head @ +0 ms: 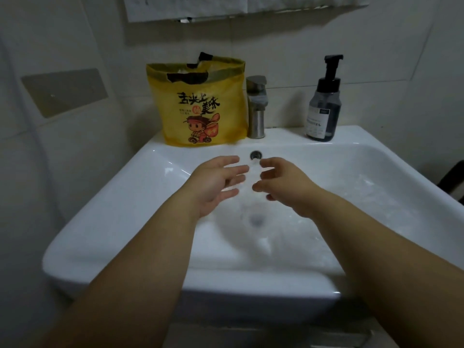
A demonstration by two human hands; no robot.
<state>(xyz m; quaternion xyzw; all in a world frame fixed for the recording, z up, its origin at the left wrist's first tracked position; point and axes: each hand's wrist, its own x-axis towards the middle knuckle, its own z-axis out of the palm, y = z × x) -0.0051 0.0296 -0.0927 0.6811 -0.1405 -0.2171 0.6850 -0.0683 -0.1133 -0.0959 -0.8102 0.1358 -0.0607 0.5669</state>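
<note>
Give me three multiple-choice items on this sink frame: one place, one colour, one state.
1. Where is the pump bottle relative to the faucet?
A. left of it
B. right of it, on the back ledge of the sink
C. down in the basin

2. What colour is the bag on the ledge?
A. yellow
B. blue
C. white

3. What are the left hand and right hand doing?
A. gripping the bottle
B. pressing flat on the rim
C. held over the basin, holding nothing

Answers:
1 B: the bottle stands on the ledge to the faucet's right.
2 A: the bag is yellow with dark print.
3 C: both hands are side by side above the basin, with no fingers closed on anything.
</note>
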